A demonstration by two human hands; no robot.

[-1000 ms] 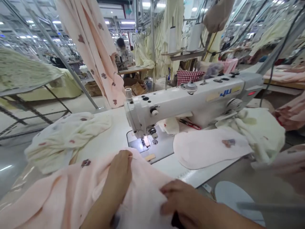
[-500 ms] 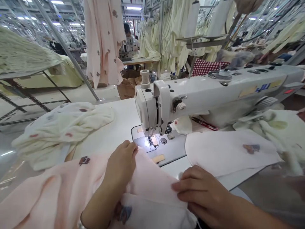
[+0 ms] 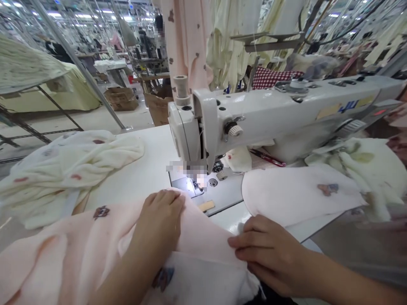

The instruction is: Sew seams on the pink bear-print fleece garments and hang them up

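Observation:
Pink fleece fabric [image 3: 203,233] with small printed bears lies across the front of the sewing machine table. My left hand [image 3: 163,216] rests on it with fingers bent together, gripping its upper edge just left of the presser foot. At the fabric's right edge, my right hand [image 3: 267,250] pinches the cloth between thumb and fingers. A paler folded layer with a bear print [image 3: 163,277] lies at the bottom, between my arms. The white sewing machine [image 3: 187,135] stands behind the cloth, its lamp lighting the needle area, which is partly blurred out.
A pale pink cut piece [image 3: 286,195] lies right of the needle plate, with cream fabric [image 3: 356,165] beyond it. Red-handled snips [image 3: 269,157] lie under the machine arm. A cream fabric heap [image 3: 79,161] covers the table's left side. Pink cloth [image 3: 187,46] hangs behind the machine.
The camera view has shifted, so the machine appears a little further left and the hanging pink cloth further right. Both hands keep their hold on the fabric, almost in place.

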